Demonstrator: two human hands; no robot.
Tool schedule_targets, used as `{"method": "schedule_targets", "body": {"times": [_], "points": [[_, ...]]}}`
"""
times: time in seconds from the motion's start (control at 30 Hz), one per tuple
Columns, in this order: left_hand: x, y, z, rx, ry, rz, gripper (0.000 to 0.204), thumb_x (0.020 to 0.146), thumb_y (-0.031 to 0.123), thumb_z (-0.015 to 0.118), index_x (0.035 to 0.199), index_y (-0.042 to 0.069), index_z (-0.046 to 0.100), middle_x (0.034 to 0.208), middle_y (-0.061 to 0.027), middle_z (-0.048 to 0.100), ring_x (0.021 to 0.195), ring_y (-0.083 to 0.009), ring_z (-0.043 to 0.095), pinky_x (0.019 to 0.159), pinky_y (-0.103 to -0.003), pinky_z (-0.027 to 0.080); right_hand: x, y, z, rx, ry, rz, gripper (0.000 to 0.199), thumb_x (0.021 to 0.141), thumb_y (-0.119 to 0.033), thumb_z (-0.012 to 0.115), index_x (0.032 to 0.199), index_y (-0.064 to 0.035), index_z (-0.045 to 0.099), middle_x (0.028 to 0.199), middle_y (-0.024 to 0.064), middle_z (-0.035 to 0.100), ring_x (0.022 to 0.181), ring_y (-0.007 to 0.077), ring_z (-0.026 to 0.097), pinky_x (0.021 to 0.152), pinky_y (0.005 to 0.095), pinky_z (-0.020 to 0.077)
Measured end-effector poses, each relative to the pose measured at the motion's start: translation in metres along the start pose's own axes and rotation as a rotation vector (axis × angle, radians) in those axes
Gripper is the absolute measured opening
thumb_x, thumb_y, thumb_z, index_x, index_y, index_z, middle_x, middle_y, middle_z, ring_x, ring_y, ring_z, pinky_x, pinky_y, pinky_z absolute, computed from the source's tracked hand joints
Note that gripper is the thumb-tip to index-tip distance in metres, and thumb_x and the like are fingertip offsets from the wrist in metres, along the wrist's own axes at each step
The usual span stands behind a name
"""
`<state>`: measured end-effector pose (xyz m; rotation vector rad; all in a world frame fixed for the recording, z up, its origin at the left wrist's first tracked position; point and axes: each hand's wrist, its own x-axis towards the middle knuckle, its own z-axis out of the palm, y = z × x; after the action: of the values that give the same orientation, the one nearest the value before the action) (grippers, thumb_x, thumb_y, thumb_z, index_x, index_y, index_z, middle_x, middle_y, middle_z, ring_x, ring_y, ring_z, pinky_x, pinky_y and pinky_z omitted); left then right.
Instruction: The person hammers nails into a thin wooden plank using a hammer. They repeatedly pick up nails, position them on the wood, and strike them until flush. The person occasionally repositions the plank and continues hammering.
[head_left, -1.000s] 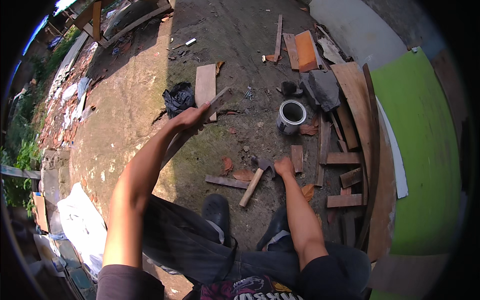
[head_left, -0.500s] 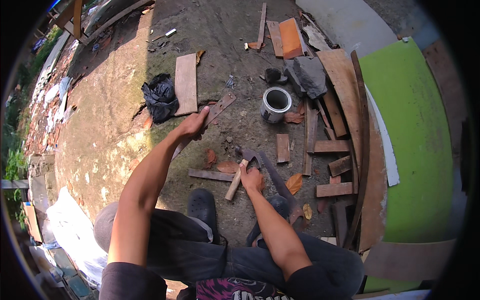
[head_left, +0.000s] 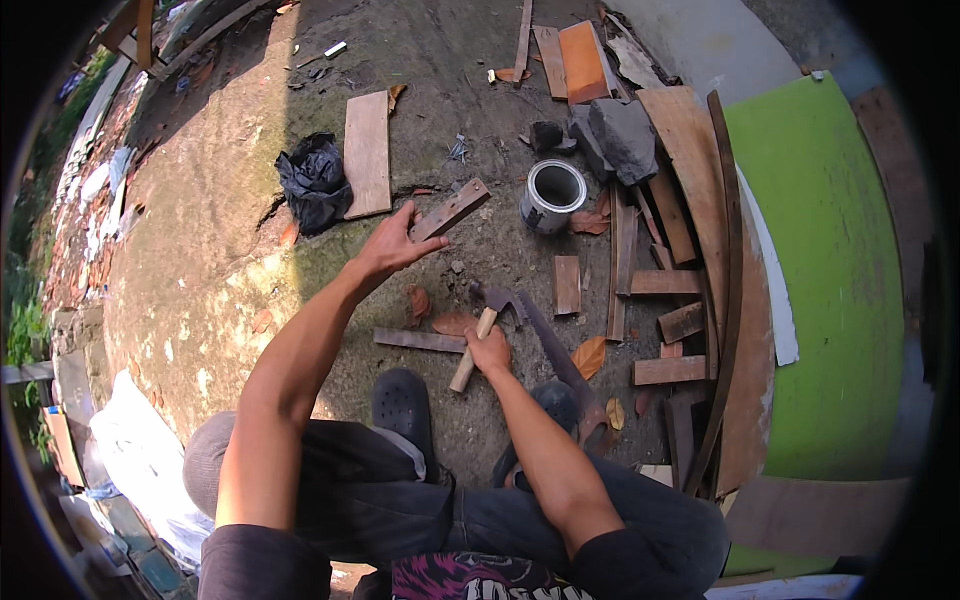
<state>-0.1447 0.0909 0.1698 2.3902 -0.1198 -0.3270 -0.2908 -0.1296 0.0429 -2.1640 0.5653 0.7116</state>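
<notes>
My left hand (head_left: pixel 392 245) grips a short brown wooden strip (head_left: pixel 452 209) with small dark holes, held tilted above the concrete, its thumb and fingers on either side. My right hand (head_left: pixel 488 349) is closed around the pale wooden handle of a claw hammer (head_left: pixel 486 320), whose dark head points away from me. Just right of the hammer lies a handsaw (head_left: pixel 548 340), its blade running back toward my right shoe. To the left of the hammer, a narrow wooden strip (head_left: pixel 418 341) rests on the ground beside dry leaves (head_left: pixel 455 323).
An open metal can (head_left: pixel 553 196) stands near grey rocks (head_left: pixel 618 140). Loose nails (head_left: pixel 457 149) lie beyond the held strip. A black plastic bag (head_left: pixel 312 184) sits beside a flat board (head_left: pixel 367 155). Wood offcuts (head_left: pixel 668 371) and a green panel (head_left: pixel 815 290) line the right side.
The wooden strip in my left hand has turned, and its lower part no longer shows below the hand. My left fingers have shifted their grip. My right hand still holds the hammer.
</notes>
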Motion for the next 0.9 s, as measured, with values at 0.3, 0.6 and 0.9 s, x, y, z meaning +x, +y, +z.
{"method": "schedule_targets", "body": {"times": [0.3,0.6,0.9], "points": [[0.005,-0.012,0.01,-0.002,0.016,0.027,0.065,0.095,0.062,0.051,0.102,-0.002,0.063,0.08,-0.0128,0.061,0.077,-0.0237,0.059,0.071,-0.04,0.046,0.008,0.006,0.004,0.008,-0.018,0.016,0.059,0.082,-0.049,0.065,0.114,0.0012,0.062,0.114,0.0252,0.067,0.109,0.04,0.064,0.095,0.0462,0.0481],[0.003,-0.003,0.021,-0.191,-0.09,-0.09,0.059,0.101,0.057,0.041,0.084,0.003,0.057,0.07,-0.0087,0.059,0.059,-0.0143,0.057,0.057,-0.033,0.046,0.014,0.015,-0.004,0.181,-0.04,0.024,0.049,0.086,-0.045,0.068,0.107,-0.0013,0.066,0.095,0.0153,0.07,0.091,0.0296,0.068,0.083,0.0404,0.051],[0.025,0.034,0.033,0.118,0.043,0.086,0.065,0.089,0.066,0.056,0.099,0.002,0.058,0.077,-0.0205,0.066,0.071,-0.0382,0.066,0.068,-0.048,0.05,-0.003,-0.001,-0.044,0.685,-0.192,0.127,0.019,0.089,-0.016,0.067,0.098,-0.0037,0.055,0.073,0.0064,0.06,0.054,0.0143,0.061,0.043,0.0295,0.0472]]}}
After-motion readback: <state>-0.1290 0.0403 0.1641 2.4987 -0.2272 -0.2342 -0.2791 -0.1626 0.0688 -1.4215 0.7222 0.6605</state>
